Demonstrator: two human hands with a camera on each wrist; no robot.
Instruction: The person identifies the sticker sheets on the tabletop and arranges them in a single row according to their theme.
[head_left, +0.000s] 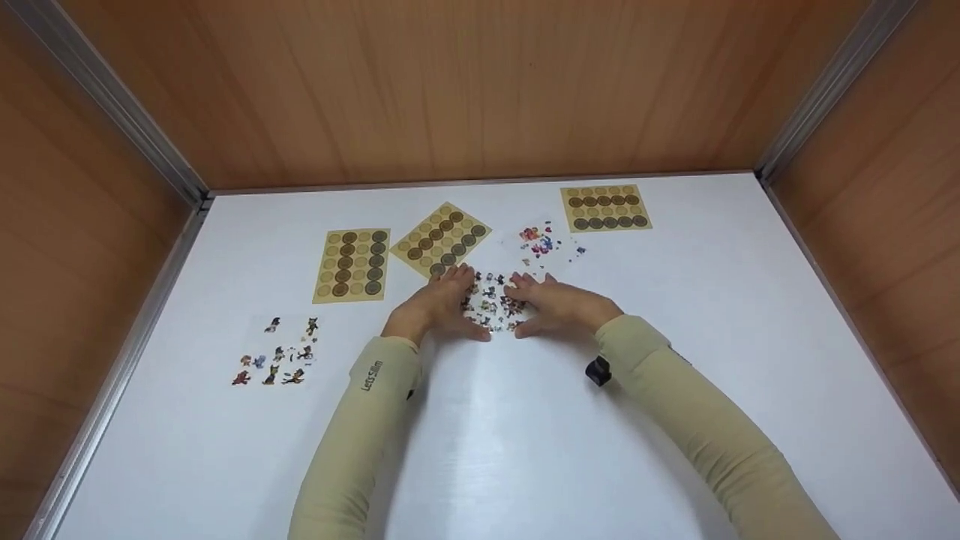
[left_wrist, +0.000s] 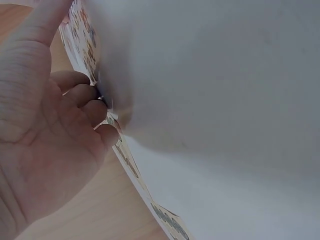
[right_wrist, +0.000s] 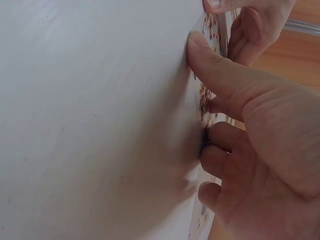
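Khaki sleeves (head_left: 341, 442) lead to hands (head_left: 439, 301) partly covering stickers (head_left: 488, 306) near yellow sheets (head_left: 441, 236).

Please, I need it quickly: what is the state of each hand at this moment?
Left hand: open, at the left edge of the sheet of small figures.
Right hand: open, at the right edge of that same sheet.

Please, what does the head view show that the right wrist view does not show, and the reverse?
Only the head view shows the left sleeve, the right sleeve and the small black object beside it. Only the right wrist view shows the palm side of the right hand. Both show the two hands, the left hand included, and the white table.
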